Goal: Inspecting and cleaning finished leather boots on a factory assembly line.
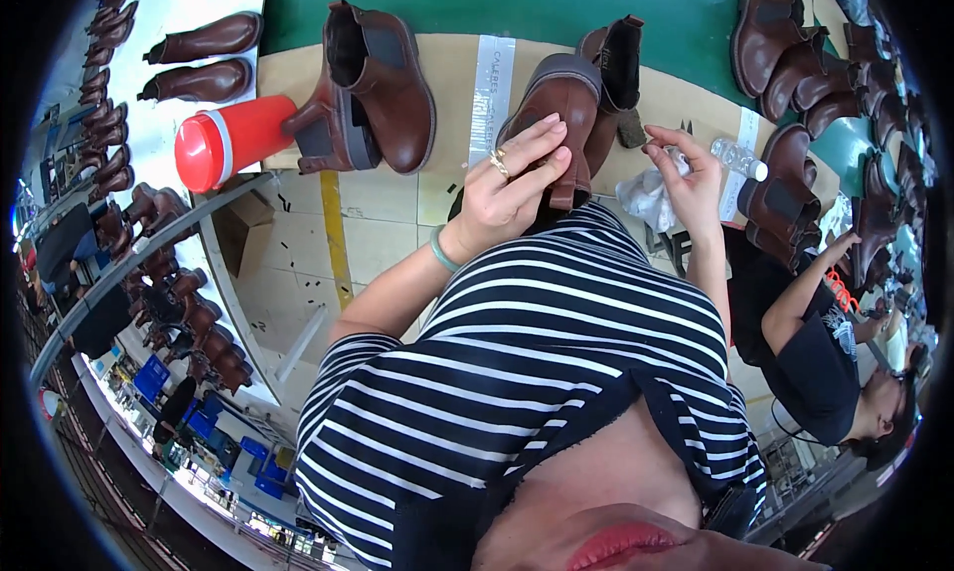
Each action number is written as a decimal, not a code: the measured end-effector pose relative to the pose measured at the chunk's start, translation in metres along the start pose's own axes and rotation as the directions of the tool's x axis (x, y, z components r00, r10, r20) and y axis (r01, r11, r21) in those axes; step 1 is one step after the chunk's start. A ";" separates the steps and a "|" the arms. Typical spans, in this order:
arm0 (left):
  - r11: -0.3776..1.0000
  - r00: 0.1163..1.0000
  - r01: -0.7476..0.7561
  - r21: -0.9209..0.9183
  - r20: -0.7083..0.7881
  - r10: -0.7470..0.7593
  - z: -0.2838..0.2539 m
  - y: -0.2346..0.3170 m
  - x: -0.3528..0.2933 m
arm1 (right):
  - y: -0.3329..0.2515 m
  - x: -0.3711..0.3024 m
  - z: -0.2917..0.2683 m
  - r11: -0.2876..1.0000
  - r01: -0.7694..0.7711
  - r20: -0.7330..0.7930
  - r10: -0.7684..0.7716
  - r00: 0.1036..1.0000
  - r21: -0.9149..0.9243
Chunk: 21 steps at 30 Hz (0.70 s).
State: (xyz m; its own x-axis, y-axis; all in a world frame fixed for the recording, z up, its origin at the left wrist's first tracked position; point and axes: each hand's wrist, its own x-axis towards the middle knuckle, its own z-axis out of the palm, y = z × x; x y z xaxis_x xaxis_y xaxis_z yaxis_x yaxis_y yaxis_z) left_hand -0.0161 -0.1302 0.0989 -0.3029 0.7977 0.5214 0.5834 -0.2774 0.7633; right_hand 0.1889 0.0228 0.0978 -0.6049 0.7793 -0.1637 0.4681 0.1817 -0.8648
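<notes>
A brown leather ankle boot (558, 99) lies in front of me, its sole edge turned away and its pull tab toward my body. My left hand (512, 178), with a ring and a green bangle, is closed on its side. Its mate (616, 69) lies right behind it, opening showing. My right hand (691, 178) is raised to the right of the boot, thumb and forefinger pinched together; what they hold is too small to make out. Below those fingers is crumpled whitish plastic or cloth (648, 195). A small brown block (631, 129) lies between the boots and my right hand.
Brown boots (383, 94) stand left on the cardboard-covered bench, beside a red cylindrical container (234, 144). A clear bottle (740, 161) lies to the right, near more boots (780, 193). A co-worker (820, 342) in a dark shirt sits at the right.
</notes>
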 end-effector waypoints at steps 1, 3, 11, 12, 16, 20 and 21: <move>1.000 1.000 -0.024 0.013 0.016 0.024 -0.001 0.002 -0.001 | 0.000 -0.001 0.001 1.000 0.002 0.009 -0.002 1.000 -0.006; 1.000 1.000 -0.023 0.019 0.013 0.022 -0.001 0.004 -0.005 | 0.002 -0.004 0.003 1.000 -0.002 0.018 0.002 1.000 0.017; 0.996 0.996 0.083 -0.008 0.017 -0.083 -0.008 0.003 -0.004 | 0.009 -0.014 0.003 1.000 -0.015 0.053 0.017 0.998 -0.021; 0.984 0.986 0.163 -0.070 -0.029 -0.165 -0.007 -0.003 0.001 | 0.014 -0.015 0.003 0.999 -0.032 0.071 0.034 0.997 -0.041; 0.902 0.913 0.362 -0.234 -0.105 -0.394 0.006 -0.067 0.023 | 0.060 -0.019 0.012 0.987 -0.132 0.203 0.149 0.968 -0.095; 0.454 0.650 0.680 -0.576 0.186 -0.737 0.012 -0.114 0.009 | 0.105 -0.030 0.030 0.907 -0.416 0.336 0.373 0.865 0.063; 0.457 0.657 0.679 -0.575 0.197 -0.728 0.010 -0.114 -0.001 | 0.113 -0.033 0.034 0.788 -0.572 0.382 0.469 0.797 0.227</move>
State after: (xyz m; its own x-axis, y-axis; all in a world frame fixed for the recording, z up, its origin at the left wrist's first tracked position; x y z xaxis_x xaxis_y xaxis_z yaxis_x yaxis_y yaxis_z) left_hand -0.0744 -0.0936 0.0077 -0.4749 0.8315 -0.2883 -0.3727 0.1068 0.9218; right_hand 0.2397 -0.0033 -0.0109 -0.5085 0.4769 -0.7170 0.5692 -0.4386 -0.6954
